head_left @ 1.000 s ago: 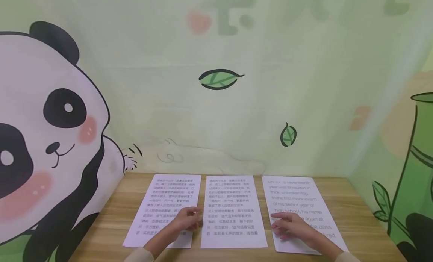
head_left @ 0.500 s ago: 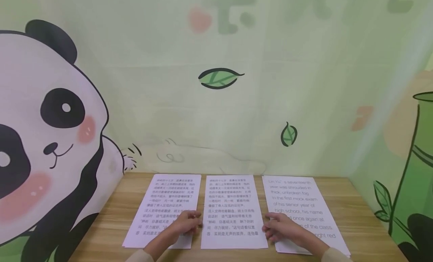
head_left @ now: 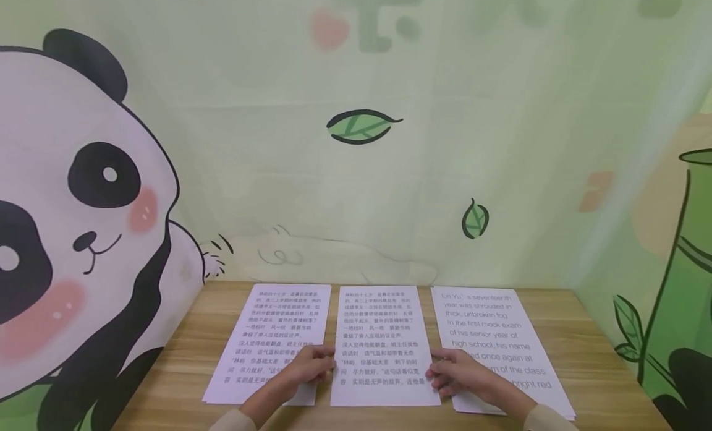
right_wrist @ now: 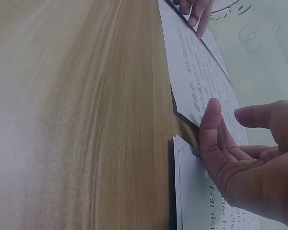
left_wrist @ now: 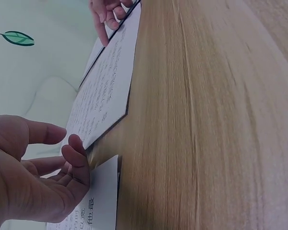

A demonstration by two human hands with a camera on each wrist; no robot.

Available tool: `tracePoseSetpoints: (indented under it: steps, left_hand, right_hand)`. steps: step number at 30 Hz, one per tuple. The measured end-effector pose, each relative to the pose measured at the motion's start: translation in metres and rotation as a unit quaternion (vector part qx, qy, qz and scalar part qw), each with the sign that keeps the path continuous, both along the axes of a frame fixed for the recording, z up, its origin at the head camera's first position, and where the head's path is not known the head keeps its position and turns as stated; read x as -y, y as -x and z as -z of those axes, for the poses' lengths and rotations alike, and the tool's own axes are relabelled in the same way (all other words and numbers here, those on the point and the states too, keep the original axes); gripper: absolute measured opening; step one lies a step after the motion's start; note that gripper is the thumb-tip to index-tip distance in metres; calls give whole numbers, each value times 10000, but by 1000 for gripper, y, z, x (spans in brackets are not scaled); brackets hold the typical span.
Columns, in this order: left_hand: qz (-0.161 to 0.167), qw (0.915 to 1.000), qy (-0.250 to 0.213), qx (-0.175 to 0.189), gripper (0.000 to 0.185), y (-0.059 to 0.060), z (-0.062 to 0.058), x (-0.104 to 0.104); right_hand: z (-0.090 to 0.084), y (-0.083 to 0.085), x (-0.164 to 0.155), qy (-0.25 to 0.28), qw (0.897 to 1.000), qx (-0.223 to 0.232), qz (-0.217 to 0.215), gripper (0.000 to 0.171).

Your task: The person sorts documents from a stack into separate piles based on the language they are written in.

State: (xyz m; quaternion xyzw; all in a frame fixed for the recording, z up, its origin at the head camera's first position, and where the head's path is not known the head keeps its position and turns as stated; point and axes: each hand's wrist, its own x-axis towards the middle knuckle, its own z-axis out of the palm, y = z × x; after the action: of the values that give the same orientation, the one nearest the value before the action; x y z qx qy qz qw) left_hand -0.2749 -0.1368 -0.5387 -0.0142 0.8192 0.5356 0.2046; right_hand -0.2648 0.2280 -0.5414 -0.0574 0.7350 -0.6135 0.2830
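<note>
A painted wall (head_left: 389,190) with a big cartoon panda (head_left: 72,233) on the left and two drifting green leaves fills the far side of the room; bamboo (head_left: 684,282) is painted on the right wall; below them runs a wooden table (head_left: 589,357), its pale grain stretching away in both wrist views. Three printed sheets lie flat side by side on the table: the left sheet (head_left: 278,326) and the middle sheet (head_left: 381,323) carry Chinese text; the right sheet (head_left: 489,332), which tops a thin stack, carries larger English text. The middle sheet lies between the two hands, near the table's front edge; its near corners lift a little off the wood in the wrist views. The left hand (head_left: 306,366) rests on the lower right part of the left sheet, fingers loosely bent and reaching to the left edge of the middle sheet; from its own wrist camera the fingertips (left_wrist: 77,155) touch that edge, thumb apart above, nothing clasped. The right hand (head_left: 458,374) lies on the lower left of the right sheet, fingers relaxed and spread toward the middle sheet's right edge; its fingertips (right_wrist: 211,124) meet that edge, thumb raised clear; whether it has pinched the paper I cannot tell.
</note>
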Motion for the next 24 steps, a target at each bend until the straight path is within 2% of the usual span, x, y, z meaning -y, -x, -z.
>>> tracePoseSetpoints:
  steps: [9,14,20,24]
  left_hand:
    - [-36,9992,-333,-211,50,0,-1,1]
    - [-205,9972,-584,-419,45,1,-1,0]
    - [-382,9943,-962,-253,42,2,3,-4]
    - [-381,9912,-1258,-164,44,3,7,-5]
  right_hand:
    - [-5,-3,-2,-29,9998,-200,-8,71]
    - [-11,-4,0,-311,9989,-250,229,65]
    - [-13,-5,4,-784,9944,-342,617,57]
    - [-11,-5,5,-741,9942,-269,728,54]
